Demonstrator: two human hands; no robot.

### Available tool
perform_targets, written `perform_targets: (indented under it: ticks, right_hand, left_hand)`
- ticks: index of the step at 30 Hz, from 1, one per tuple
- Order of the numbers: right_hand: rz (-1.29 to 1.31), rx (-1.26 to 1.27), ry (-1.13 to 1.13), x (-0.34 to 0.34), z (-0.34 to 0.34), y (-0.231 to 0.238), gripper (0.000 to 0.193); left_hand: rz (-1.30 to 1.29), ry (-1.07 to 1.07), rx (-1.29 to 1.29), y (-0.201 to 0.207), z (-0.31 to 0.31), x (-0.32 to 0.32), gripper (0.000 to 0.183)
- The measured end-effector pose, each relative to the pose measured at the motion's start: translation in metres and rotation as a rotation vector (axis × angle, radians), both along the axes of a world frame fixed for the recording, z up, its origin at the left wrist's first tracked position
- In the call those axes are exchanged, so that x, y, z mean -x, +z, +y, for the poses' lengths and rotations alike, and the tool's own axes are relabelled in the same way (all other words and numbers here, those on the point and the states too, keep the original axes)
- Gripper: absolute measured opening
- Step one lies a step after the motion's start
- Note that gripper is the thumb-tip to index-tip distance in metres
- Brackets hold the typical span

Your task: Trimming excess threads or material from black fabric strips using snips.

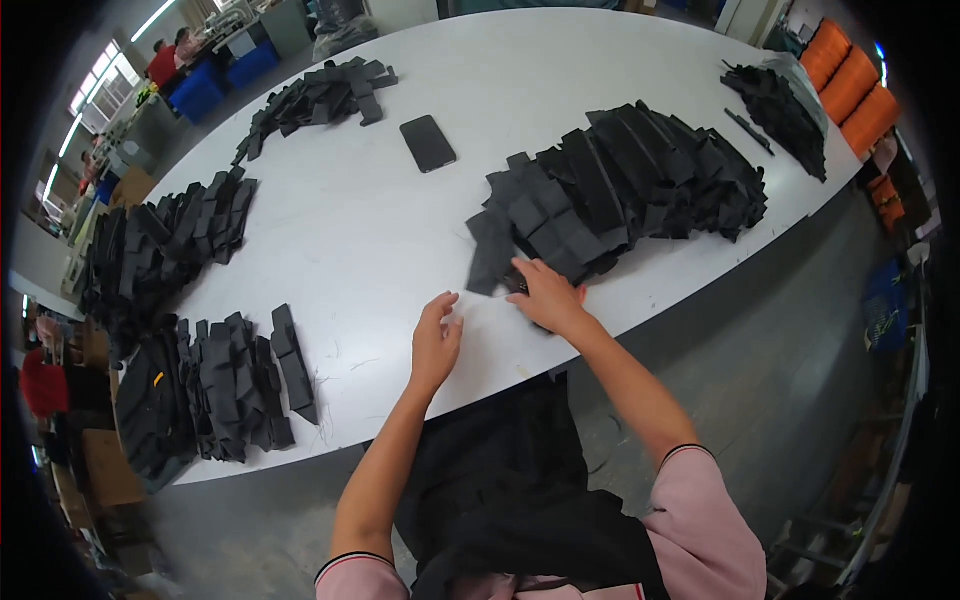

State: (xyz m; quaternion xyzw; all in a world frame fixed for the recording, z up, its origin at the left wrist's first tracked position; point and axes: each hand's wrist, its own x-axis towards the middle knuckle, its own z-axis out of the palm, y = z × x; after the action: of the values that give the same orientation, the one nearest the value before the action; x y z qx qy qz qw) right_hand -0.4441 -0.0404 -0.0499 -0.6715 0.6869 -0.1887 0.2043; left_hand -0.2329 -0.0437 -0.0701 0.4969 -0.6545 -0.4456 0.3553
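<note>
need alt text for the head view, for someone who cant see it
A person's right hand is at the near edge of a large pile of black strips on a white table, its grip unclear, while the left hand is open nearby. More black piles line the table's left side, and a dark phone lies between.

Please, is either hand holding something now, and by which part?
The left hand holds nothing. The right hand is at a small dark thing; whether it grips it, and where, cannot be told.

Showed white on table [330, 220], charcoal black on pieces [625, 185], pink with dark-striped edging [685, 448] on sleeves [705, 515], orange on bundles [847, 86].
</note>
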Motion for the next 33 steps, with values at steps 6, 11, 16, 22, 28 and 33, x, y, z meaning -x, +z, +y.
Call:
perform_targets:
  ticks: [6,11,16,22,28,33]
  right_hand:
    - [-0.053,0.385,-0.095,0.019,0.003,0.037,0.051]
    - [0.258,0.062,-0.322,0.054,-0.021,0.045,0.06]
    - [0.173,-0.05,-0.375,0.065,-0.032,0.043,0.063]
    - [-0.327,0.155,-0.255,0.024,-0.009,0.089,0.054]
    - [-1.247,-0.657,-0.038,-0.034,-0.001,0.043,0.039]
    - [-1.686,-0.802,0.016,-0.091,0.015,-0.003,0.029]
  left_hand:
    - [-0.254,-0.007,0.272,-0.013,-0.032,0.009,0.056]
    - [-0.523,-0.058,0.289,-0.008,-0.031,0.069,0.085]
    - [-0.484,-0.092,0.295,-0.005,-0.037,0.099,0.081]
    - [0.06,0.13,0.172,-0.014,-0.061,0.067,0.055]
    - [0.837,0.103,-0.648,0.001,-0.018,-0.009,0.045]
    - [1.466,-0.042,-0.826,0.019,0.005,-0.046,0.053]
